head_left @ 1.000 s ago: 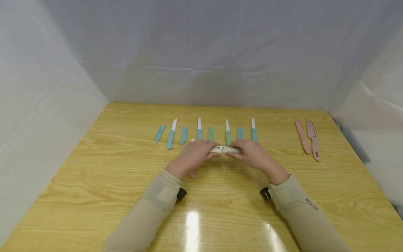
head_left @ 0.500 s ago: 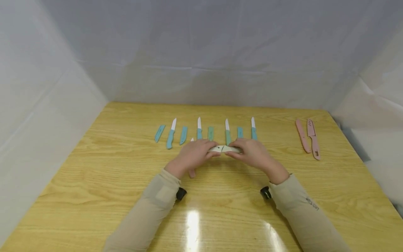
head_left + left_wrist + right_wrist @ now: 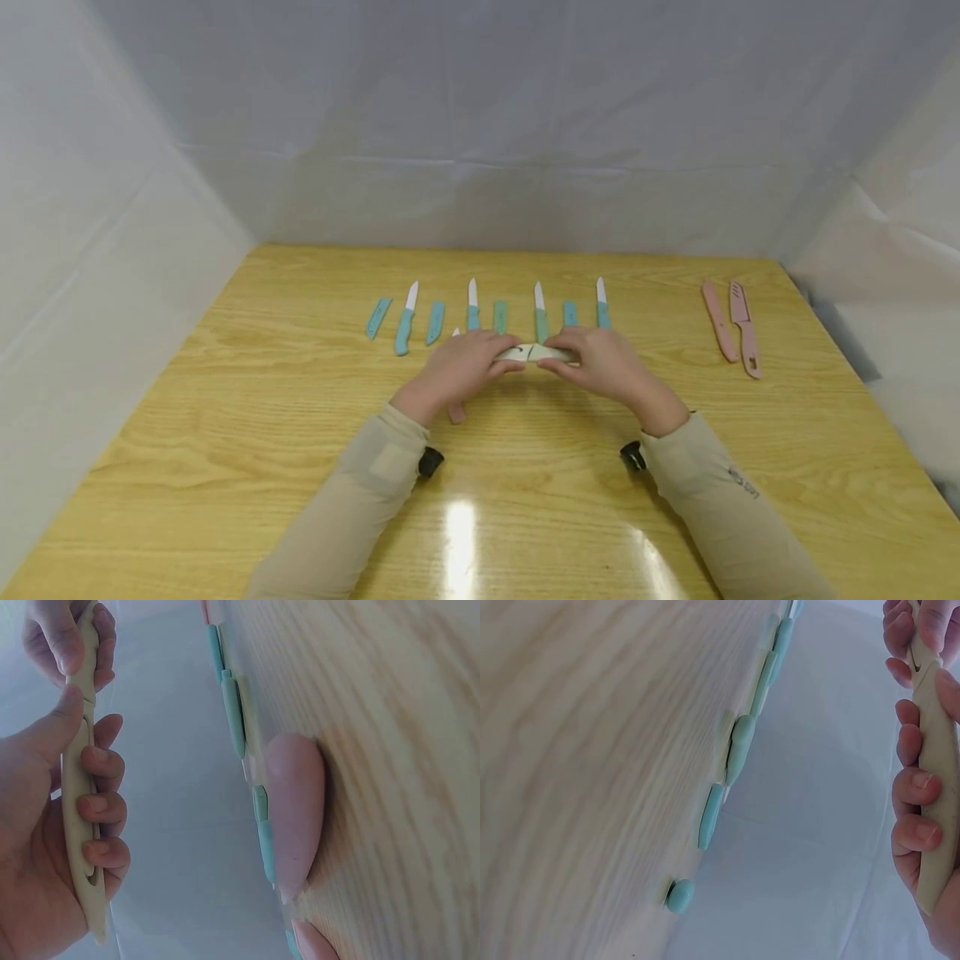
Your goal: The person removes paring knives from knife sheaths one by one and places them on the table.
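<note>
A cream-coloured paring knife [image 3: 528, 353] is held level above the table, both hands on it. Its two parts meet at a slanted seam, and no bare blade shows between them. My left hand [image 3: 461, 367] grips the slotted part, which looks like the sheath [image 3: 73, 799], thumb near the seam. Curled round the smooth part, apparently the handle [image 3: 939, 769], are the fingers of my right hand [image 3: 606, 367]. Below the left hand lies a pink-handled knife [image 3: 457, 412], partly hidden by that hand.
Beyond the hands, bare-bladed knives with blue handles [image 3: 403, 332] and a green handle [image 3: 541, 325] lie in a row with blue sheaths [image 3: 436, 323] and a green sheath [image 3: 500, 317]. At the right lie a pink sheathed knife [image 3: 748, 346] and another pink piece [image 3: 719, 323].
</note>
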Demonstrator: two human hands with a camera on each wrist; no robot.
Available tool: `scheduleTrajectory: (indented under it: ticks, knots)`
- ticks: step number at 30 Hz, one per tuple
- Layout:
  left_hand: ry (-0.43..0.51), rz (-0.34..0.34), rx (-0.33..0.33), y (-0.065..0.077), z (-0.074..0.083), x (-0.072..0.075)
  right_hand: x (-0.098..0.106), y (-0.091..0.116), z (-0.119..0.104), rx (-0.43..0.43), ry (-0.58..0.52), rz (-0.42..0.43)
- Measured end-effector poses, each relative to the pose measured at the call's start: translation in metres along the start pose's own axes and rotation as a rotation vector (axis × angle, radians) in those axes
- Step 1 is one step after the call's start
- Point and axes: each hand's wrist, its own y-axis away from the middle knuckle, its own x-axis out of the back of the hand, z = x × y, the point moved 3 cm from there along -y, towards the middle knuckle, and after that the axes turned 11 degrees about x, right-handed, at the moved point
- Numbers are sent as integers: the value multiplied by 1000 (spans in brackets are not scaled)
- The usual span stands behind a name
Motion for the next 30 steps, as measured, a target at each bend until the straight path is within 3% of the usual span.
scheduleTrajectory:
  ticks: [30]
  knots:
    - [23,-2,5,0,0,0,-1,1,1,6,18,20]
